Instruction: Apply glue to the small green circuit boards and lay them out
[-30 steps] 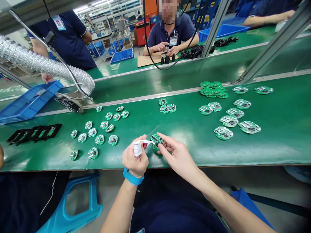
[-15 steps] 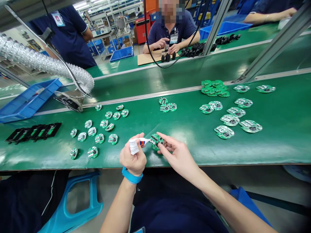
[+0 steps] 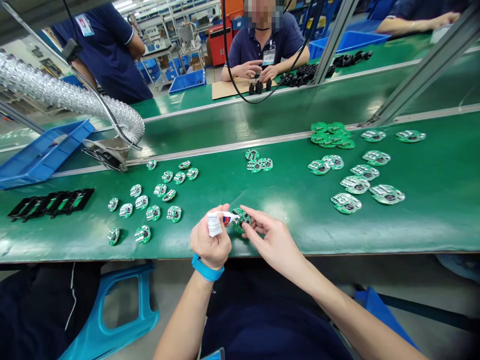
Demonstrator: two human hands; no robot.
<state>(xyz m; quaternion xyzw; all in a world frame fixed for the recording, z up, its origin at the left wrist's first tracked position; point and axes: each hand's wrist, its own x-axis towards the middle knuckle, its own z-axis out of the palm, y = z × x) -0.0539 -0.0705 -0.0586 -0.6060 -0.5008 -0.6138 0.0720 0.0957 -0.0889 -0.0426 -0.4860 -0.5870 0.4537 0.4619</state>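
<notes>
**Tube (image 3: 214,224) at a board (image 3: 238,220), both hands close together over the belt**

The left hand (image 3: 210,240), with a blue wristband (image 3: 206,270) on its wrist, is gripping the tube in its closed fingers, and the nozzle is pointing right towards the board. The right hand (image 3: 273,240) is pinching the board in its fingertips, so the hands are close but not clamped together. The nozzle tip is reaching the board's edge and seems to touch it, though the fingers are partly hiding the contact.

The board is sitting at lower centre of the frame, just above the green belt (image 3: 431,230). Whether it is touching the belt is hard to tell.

More round boards are lying in loose groups. One group (image 3: 150,200) is spreading left of the hands, a small one (image 3: 258,165) is sitting above them, and a larger one (image 3: 356,180) is filling the right side. A tight heap (image 3: 330,136) is lying at its top, showing more plain green. Nothing is clearly marking which boards have been handled and which are waiting.

Bare belt is offering open room right of the hands. The belt's front edge (image 3: 285,255) is running just below them, and a metal rail (image 3: 210,148) is bounding the far side.
</notes>
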